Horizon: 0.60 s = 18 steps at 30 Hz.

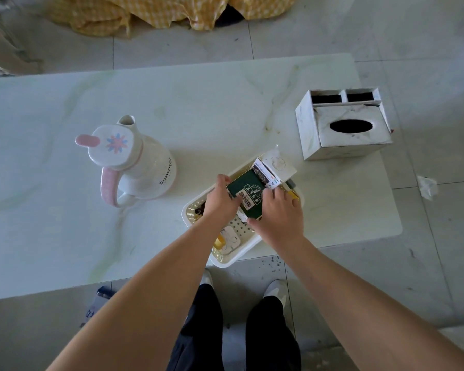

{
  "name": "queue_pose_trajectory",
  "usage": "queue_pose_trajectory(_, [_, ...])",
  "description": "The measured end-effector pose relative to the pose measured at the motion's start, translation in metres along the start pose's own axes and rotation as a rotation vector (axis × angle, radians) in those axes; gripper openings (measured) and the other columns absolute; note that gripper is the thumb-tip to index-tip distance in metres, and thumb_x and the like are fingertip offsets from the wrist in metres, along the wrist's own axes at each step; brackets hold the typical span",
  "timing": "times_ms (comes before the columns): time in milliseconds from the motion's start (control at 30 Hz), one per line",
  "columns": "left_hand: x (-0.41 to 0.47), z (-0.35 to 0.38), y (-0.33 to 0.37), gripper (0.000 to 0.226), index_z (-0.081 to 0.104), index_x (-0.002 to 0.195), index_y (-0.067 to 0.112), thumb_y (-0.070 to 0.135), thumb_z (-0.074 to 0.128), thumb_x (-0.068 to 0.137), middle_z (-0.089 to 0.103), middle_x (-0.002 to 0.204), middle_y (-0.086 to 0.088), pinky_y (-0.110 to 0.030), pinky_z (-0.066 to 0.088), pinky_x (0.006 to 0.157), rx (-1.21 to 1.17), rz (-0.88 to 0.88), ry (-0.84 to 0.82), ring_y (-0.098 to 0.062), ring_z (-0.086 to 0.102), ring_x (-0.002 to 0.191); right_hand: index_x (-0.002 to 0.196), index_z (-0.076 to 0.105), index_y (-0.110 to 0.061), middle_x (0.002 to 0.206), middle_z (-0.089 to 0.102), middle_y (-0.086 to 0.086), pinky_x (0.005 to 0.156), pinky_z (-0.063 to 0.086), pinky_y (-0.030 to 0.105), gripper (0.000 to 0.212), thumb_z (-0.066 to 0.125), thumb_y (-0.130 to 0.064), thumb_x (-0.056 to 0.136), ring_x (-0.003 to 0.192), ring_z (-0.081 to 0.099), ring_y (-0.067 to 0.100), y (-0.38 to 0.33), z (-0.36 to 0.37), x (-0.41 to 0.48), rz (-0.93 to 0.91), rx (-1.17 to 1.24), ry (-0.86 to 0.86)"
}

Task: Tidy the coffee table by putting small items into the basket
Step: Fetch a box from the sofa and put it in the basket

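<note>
Green box (248, 195) is being gripped at its edges by the left hand (220, 202) and right hand (279, 214), and is probably needing laying flat inside the basket (190, 211).

Grey tiled floor (426, 36), pale marble table (65, 210) — yellow checked cloth (158, 12)

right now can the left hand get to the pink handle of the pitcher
Probably yes. Nothing stands on the table between the left hand and the pitcher, whose pink handle faces the near edge. But that hand grips the green box over the basket, so it would have to let go first.
</note>
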State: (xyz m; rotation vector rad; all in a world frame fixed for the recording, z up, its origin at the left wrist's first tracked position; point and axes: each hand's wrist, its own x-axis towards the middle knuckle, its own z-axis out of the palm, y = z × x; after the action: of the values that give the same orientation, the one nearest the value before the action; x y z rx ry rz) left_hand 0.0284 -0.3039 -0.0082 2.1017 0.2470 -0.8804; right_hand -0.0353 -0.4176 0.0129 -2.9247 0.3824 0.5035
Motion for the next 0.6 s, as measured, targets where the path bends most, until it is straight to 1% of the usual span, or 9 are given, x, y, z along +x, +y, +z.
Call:
queue_pose_trajectory(67, [0.0,0.004,-0.003,0.042,0.034,0.126,0.023,0.011,0.055,0.092,0.067,0.106,-0.011,-0.034,0.058,0.053,-0.041,-0.029,0.01,-0.024,0.069,0.071,0.118,0.046,-0.012,0.118,0.058,0.006,0.094,0.04,0.036,0.064,0.065,-0.053,0.072,0.109,0.053,0.024,0.003,0.003,0.0,0.048,-0.037,0.007])
queue_pose_trajectory(133, [0.0,0.004,-0.006,0.042,0.035,0.125,0.024,0.008,0.056,0.092,0.069,0.104,-0.012,-0.039,0.062,0.065,-0.12,-0.066,0.004,-0.026,0.072,0.079,0.118,0.045,-0.012,0.117,0.06,0.006,0.094,0.036,0.037,0.068,0.066,-0.056,0.07,0.11,0.052,0.025,0.006,0.005,0.0,0.051,-0.057,0.021])
queue_pose_trajectory(200, [-0.001,0.003,-0.01,0.041,0.036,0.124,0.024,0.009,0.058,0.092,0.071,0.103,-0.012,-0.042,0.062,0.072,-0.199,-0.091,-0.007,-0.025,0.073,0.082,0.119,0.043,-0.013,0.117,0.06,0.005,0.096,0.033,0.04,0.07,0.065,-0.057,0.07,0.111,0.053,0.025,0.003,0.005,0.001,0.018,-0.052,0.019])
queue_pose_trajectory(233, [-0.002,0.002,-0.011,0.042,0.035,0.124,0.024,0.009,0.058,0.092,0.071,0.103,-0.012,-0.043,0.062,0.072,-0.221,-0.099,-0.013,-0.025,0.073,0.083,0.12,0.042,-0.013,0.118,0.06,0.005,0.098,0.032,0.041,0.071,0.066,-0.058,0.069,0.113,0.053,0.025,0.001,0.005,0.001,0.0,-0.053,0.005])
queue_pose_trajectory(300, [-0.002,0.001,-0.012,0.043,0.033,0.125,0.024,0.01,0.057,0.093,0.071,0.102,-0.011,-0.038,0.061,0.064,-0.201,-0.098,-0.02,-0.025,0.073,0.084,0.121,0.041,-0.015,0.121,0.056,0.005,0.1,0.031,0.042,0.072,0.068,-0.057,0.069,0.116,0.05,0.026,-0.003,0.006,0.001,-0.014,-0.058,-0.034])
queue_pose_trajectory(367, [-0.003,0.002,-0.012,0.041,0.031,0.126,0.022,0.01,0.053,0.094,0.07,0.102,-0.01,-0.035,0.058,0.057,-0.123,-0.077,-0.008,-0.026,0.072,0.086,0.122,0.04,-0.018,0.124,0.054,0.006,0.1,0.032,0.042,0.065,0.068,-0.049,0.073,0.116,0.049,0.026,-0.005,0.009,0.001,-0.012,-0.055,-0.041])
queue_pose_trajectory(433, [-0.005,0.005,-0.012,0.035,0.031,0.12,0.02,0.01,0.052,0.094,0.068,0.102,-0.012,-0.043,0.061,0.064,-0.031,-0.036,0.029,-0.028,0.07,0.082,0.122,0.041,-0.019,0.123,0.054,0.006,0.099,0.032,0.041,0.057,0.067,-0.042,0.076,0.114,0.05,0.025,-0.005,0.012,-0.001,-0.016,-0.043,-0.01])
queue_pose_trajectory(500, [-0.006,0.006,-0.011,0.03,0.03,0.111,0.019,0.01,0.053,0.094,0.066,0.1,-0.013,-0.049,0.06,0.063,0.068,0.035,0.082,-0.029,0.068,0.075,0.122,0.044,-0.02,0.123,0.054,0.005,0.098,0.032,0.04,0.055,0.065,-0.043,0.077,0.115,0.05,0.025,-0.005,0.013,-0.002,-0.022,-0.017,0.01])
queue_pose_trajectory(600, [-0.007,0.002,-0.01,0.041,0.029,0.116,0.021,0.015,0.061,0.091,0.064,0.099,-0.013,-0.049,0.059,0.061,0.177,0.134,0.138,-0.031,0.066,0.072,0.122,0.052,-0.023,0.122,0.053,0.004,0.101,0.03,0.04,0.048,0.057,-0.048,0.081,0.119,0.047,0.025,0.005,0.014,-0.002,-0.035,0.052,-0.009])
